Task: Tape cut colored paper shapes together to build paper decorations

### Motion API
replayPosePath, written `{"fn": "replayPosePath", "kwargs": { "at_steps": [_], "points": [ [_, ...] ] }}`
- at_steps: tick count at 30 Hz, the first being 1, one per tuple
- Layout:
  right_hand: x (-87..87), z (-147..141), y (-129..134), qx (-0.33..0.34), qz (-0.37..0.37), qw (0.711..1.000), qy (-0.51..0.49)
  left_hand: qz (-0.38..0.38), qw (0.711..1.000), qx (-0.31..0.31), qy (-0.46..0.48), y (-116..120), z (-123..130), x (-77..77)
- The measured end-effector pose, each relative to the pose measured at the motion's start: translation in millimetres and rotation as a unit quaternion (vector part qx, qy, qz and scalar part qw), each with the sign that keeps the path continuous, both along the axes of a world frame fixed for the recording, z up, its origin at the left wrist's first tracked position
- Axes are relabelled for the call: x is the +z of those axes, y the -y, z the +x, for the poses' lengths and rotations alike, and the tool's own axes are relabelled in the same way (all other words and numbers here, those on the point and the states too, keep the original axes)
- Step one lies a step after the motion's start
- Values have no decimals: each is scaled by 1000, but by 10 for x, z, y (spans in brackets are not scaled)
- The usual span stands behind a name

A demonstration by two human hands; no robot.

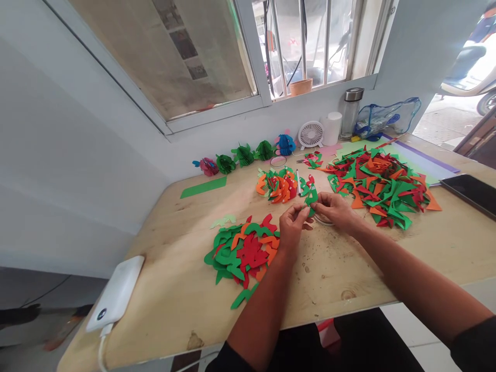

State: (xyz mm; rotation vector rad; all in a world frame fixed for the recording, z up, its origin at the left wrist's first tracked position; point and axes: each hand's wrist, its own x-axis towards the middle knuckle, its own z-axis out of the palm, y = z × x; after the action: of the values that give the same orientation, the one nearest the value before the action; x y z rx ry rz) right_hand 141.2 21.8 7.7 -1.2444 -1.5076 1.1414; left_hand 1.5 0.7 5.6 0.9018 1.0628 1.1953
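A small green paper cutout is pinched between my two hands above the middle of the table. My left hand grips its lower left side, and my right hand holds it from the right. Left of my left forearm lies a pile of curved green, red and orange paper cutouts. Just beyond my hands sits a cluster of orange and green paper pieces, with a white pen beside it. A ring-shaped roll lies partly hidden under my right hand.
A large heap of paper scraps covers the right side. Several folded paper figures line the wall, near a small white fan and a glass bottle. A white power bank and a dark phone lie at the edges.
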Motion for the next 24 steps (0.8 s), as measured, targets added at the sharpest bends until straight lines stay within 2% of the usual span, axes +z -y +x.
{"fn": "replayPosePath", "kwargs": {
  "at_steps": [4, 12, 16, 19, 24],
  "points": [
    [0, 18, -12, 10, -5, 1000, -21, -11, 998, 13, 57, 6, -16, 16],
    [133, -38, 66, 44, -20, 997, -54, 14, 1000, 17, 6, 3, 10, -3],
    [125, -31, 55, 43, -47, 996, -62, 20, 999, 34, 3, 1, 3, -21],
    [88, -11, 22, 20, -46, 995, -82, 31, 999, 42, -1, -7, -4, -47],
    [88, 15, 4, -64, -40, 989, -128, 63, 997, 33, -42, -6, 3, -81]
  ]
}}
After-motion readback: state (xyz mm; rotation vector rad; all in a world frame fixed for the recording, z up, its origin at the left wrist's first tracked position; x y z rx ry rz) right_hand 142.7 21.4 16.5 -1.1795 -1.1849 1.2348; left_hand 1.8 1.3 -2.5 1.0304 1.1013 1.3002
